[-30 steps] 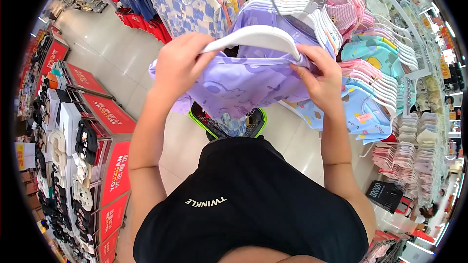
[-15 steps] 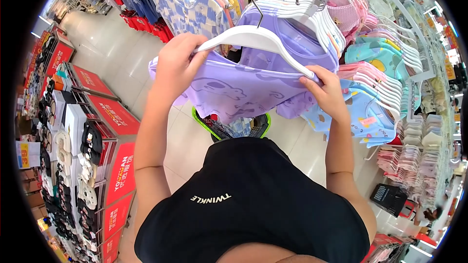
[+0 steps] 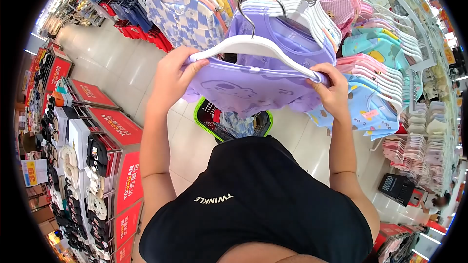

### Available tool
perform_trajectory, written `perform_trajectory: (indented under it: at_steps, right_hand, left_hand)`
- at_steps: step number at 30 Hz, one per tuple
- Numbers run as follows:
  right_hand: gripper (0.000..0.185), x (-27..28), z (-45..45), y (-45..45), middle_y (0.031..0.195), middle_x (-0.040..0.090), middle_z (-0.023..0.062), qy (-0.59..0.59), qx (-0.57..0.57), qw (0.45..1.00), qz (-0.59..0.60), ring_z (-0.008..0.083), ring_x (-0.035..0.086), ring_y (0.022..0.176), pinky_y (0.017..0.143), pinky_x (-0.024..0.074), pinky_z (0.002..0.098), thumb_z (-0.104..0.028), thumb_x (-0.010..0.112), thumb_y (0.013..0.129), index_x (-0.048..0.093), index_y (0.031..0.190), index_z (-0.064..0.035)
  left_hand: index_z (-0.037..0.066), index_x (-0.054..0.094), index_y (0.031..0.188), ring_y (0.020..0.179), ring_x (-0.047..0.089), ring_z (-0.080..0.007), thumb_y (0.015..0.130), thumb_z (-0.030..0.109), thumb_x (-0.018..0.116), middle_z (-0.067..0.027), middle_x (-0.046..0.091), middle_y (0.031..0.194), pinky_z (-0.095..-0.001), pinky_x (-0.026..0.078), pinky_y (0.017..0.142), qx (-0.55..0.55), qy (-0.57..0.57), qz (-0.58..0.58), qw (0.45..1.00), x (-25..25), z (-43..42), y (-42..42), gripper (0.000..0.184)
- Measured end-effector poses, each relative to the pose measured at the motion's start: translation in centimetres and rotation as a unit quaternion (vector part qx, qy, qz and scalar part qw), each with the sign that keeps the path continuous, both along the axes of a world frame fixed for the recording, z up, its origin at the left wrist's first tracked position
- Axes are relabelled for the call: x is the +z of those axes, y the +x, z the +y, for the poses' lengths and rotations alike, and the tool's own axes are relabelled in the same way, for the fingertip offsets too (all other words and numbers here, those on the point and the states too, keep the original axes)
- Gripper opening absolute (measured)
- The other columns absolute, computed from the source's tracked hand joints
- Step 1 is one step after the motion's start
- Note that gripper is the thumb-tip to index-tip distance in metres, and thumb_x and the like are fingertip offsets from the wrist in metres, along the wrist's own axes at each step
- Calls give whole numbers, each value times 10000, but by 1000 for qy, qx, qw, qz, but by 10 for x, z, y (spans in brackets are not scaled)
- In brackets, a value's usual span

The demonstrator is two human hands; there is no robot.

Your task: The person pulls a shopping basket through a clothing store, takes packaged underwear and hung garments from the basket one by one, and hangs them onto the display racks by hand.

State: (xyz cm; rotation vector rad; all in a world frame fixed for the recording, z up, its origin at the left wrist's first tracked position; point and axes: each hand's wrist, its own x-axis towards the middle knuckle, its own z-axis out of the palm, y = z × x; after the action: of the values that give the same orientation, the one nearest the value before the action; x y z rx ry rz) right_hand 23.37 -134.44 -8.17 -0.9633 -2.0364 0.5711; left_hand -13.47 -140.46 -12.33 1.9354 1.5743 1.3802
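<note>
A white clothes hanger (image 3: 253,45) with a metal hook is held level in front of me. A light purple printed shirt (image 3: 239,90) spreads beneath it, its neckline pulled taut along the hanger. My left hand (image 3: 171,78) is closed at the hanger's left end, the thumb lying along the hanger. At the opposite end, my right hand (image 3: 332,90) pinches the hanger tip together with the shirt's edge. The shirt's lower part is foreshortened. Just behind the hanger, similar purple tops (image 3: 287,31) hang on a rack.
Below the shirt stands a black basket with a green rim (image 3: 197,114), with patterned cloth (image 3: 239,124) inside. Blue-and-white checked shirts (image 3: 183,19) hang ahead; light blue clothes (image 3: 368,109) hang at right. A shelf of shoes (image 3: 92,175) with red signs (image 3: 129,175) is on my left.
The hanger and shirt have dropped slightly in view. The shirt's left side, which stuck out past my left hand, now lies inside it. More of the basket shows.
</note>
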Motion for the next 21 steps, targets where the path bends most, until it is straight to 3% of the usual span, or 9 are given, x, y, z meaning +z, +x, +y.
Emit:
perform_trajectory:
  at_steps: [2, 7, 9, 11, 13, 15, 17, 19, 21]
  right_hand:
    - [245, 6, 0, -4, 858, 656, 63, -93, 32, 995, -31, 133, 595, 739, 677, 478, 264, -12, 738, 763, 655, 994, -1]
    - [214, 6, -2, -24, 808, 596, 0, -180, 91, 970, -137, 68, 523, 744, 664, 439, 231, -86, 728, 818, 651, 998, 0]
    - [201, -7, -5, -33, 790, 589, -18, -264, 106, 957, -64, 52, 498, 715, 636, 416, 225, -135, 710, 854, 653, 990, 1]
    - [198, -17, -11, -53, 786, 578, -32, -257, 113, 959, -42, 37, 482, 711, 623, 394, 214, -169, 687, 884, 657, 981, 1]
    - [209, -28, -18, -75, 804, 628, -3, -281, 83, 956, 22, 53, 528, 735, 649, 434, 236, -175, 677, 890, 662, 1003, 0]
    - [169, -44, -25, -103, 783, 557, -40, -337, 52, 936, 92, 39, 489, 703, 642, 420, 225, -176, 652, 915, 626, 957, -14]
    - [170, -63, -34, -134, 836, 562, -44, -300, 55, 942, 138, 20, 465, 733, 648, 389, 202, -146, 634, 923, 596, 1034, -22]
    - [218, -70, -45, -166, 908, 589, 8, -356, 95, 914, 171, 59, 517, 813, 725, 437, 239, -138, 618, 929, 552, 1096, -14]
    - [307, -78, -52, -199, 1022, 597, 72, -180, 147, 962, 143, 127, 559, 943, 832, 459, 300, -123, 606, 928, 504, 1189, 2]
  left_hand:
    - [17, 658, 898, 712, 596, -274, 798, 191, 744, -123, 624, 791, -358, 465, 658, 15, 36, -2, 999, -4, 4, 2, 218]
    - [37, 659, 908, 796, 590, -302, 802, 160, 719, -118, 639, 842, -399, 429, 774, 47, 185, 141, 971, -9, 26, 0, 172]
    - [37, 653, 957, 862, 590, -307, 811, 169, 716, -125, 645, 887, -405, 426, 812, 76, 177, 128, 973, -11, 35, -2, 207]
    - [36, 646, 1007, 928, 589, -312, 819, 179, 714, -132, 651, 931, -410, 423, 850, 107, 169, 117, 973, -14, 39, -1, 245]
    - [25, 617, 1100, 1025, 571, -333, 835, 208, 714, -168, 644, 1034, -402, 433, 886, 211, 208, 82, 952, -15, 41, 3, 336]
    - [7, 576, 1171, 1000, 599, -304, 845, 240, 722, -163, 641, 1061, -373, 456, 882, 216, 185, 69, 956, -18, 25, 10, 427]
    - [-20, 548, 1190, 945, 618, -239, 854, 255, 719, -131, 640, 1055, -344, 481, 829, 94, -29, -169, 981, -20, 5, 24, 467]
    - [-23, 547, 1183, 907, 610, -177, 865, 270, 710, -107, 636, 1025, -321, 488, 794, 38, -67, -224, 972, -19, -8, 28, 462]
    - [-20, 570, 1145, 900, 599, -166, 875, 275, 699, -115, 633, 1028, -311, 482, 787, -84, -154, -330, 928, -9, -20, 29, 420]
